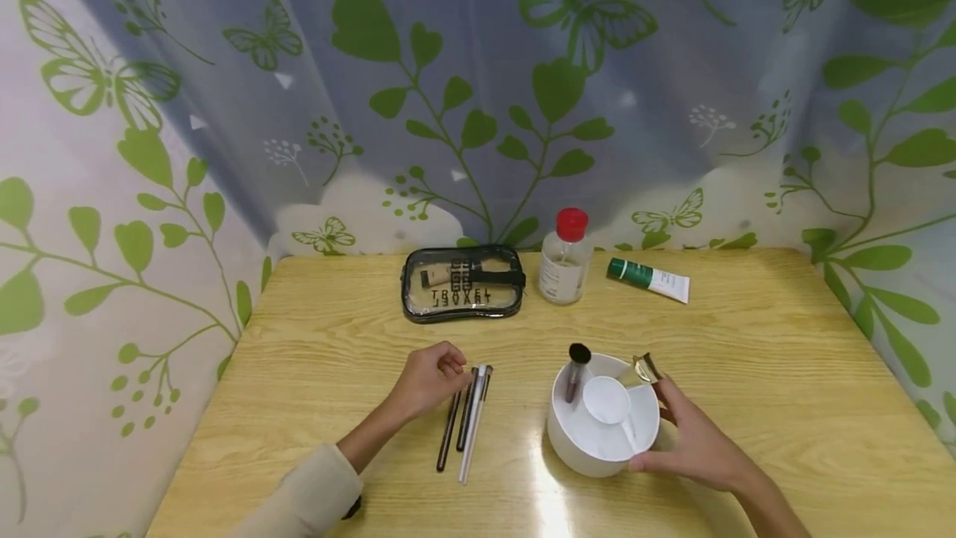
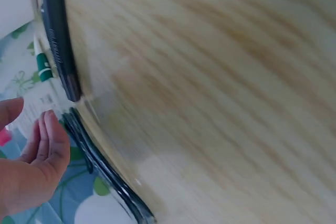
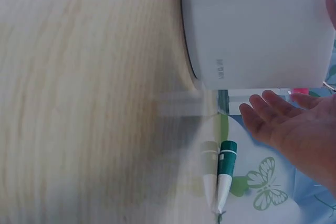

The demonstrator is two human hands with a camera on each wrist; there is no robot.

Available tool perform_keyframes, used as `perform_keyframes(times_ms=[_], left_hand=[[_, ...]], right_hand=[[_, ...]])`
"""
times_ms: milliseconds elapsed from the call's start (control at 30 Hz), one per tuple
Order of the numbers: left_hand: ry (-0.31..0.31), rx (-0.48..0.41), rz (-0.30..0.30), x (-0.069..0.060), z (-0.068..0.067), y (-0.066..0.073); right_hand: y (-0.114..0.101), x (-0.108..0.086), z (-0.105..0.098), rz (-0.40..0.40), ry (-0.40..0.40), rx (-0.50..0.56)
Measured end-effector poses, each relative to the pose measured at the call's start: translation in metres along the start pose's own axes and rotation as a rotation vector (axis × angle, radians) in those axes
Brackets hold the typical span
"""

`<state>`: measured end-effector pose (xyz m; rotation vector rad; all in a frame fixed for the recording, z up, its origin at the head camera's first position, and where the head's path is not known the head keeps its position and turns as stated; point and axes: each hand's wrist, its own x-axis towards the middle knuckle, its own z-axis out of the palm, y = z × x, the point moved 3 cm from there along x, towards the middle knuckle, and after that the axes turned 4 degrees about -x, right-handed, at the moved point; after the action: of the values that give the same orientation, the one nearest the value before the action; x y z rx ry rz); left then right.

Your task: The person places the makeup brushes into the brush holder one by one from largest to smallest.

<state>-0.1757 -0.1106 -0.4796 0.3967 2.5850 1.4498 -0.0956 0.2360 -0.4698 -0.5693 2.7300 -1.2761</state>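
Note:
Several slim makeup brushes [image 1: 470,438], some dark and one white, lie side by side on the table. Just above their upper ends is my left hand [image 1: 431,380], fingers loosely bent and thumb apart from them in the left wrist view. A round white organizer [image 1: 586,453] with divided compartments stands to the right. My right hand [image 1: 695,438] holds it by its right side, thumb low on the wall and fingers behind. In it stand a dark-headed brush [image 1: 576,372] and a shiny gold item [image 1: 646,369], whose kind is unclear, near my right index finger.
Toward the back lie a clear travel pouch [image 1: 463,305] with black edging and a green-and-white tube [image 1: 648,279]. Between them stands a clear bottle [image 1: 563,276] with a red cap. A patterned curtain [image 1: 463,106] hangs behind the wooden table [image 1: 314,355].

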Motion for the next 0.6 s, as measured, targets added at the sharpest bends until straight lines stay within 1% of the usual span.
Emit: perform_keyframes(times_ms=[100, 233, 333, 467, 500, 600], left_hand=[[0.008, 0.047, -0.044, -0.001, -0.003, -0.007], [-0.008, 0.123, -0.112, -0.003, -0.003, -0.013], [-0.022, 0.165, -0.138, -0.005, -0.001, -0.015], [-0.030, 0.208, -0.131, -0.007, 0.002, -0.015], [-0.029, 0.215, -0.137, -0.007, 0.003, -0.016], [-0.013, 0.250, -0.116, -0.007, 0.004, -0.016]], right_hand=[[0.001, 0.001, 0.004, -0.021, -0.011, 0.048], [0.003, 0.003, 0.008, -0.055, -0.020, 0.142], [0.003, 0.005, 0.010, -0.087, -0.022, 0.185], [0.002, 0.006, 0.011, -0.114, -0.017, 0.215], [0.002, 0.006, 0.011, -0.112, -0.016, 0.217], [0.000, 0.005, 0.012, -0.105, -0.012, 0.213]])
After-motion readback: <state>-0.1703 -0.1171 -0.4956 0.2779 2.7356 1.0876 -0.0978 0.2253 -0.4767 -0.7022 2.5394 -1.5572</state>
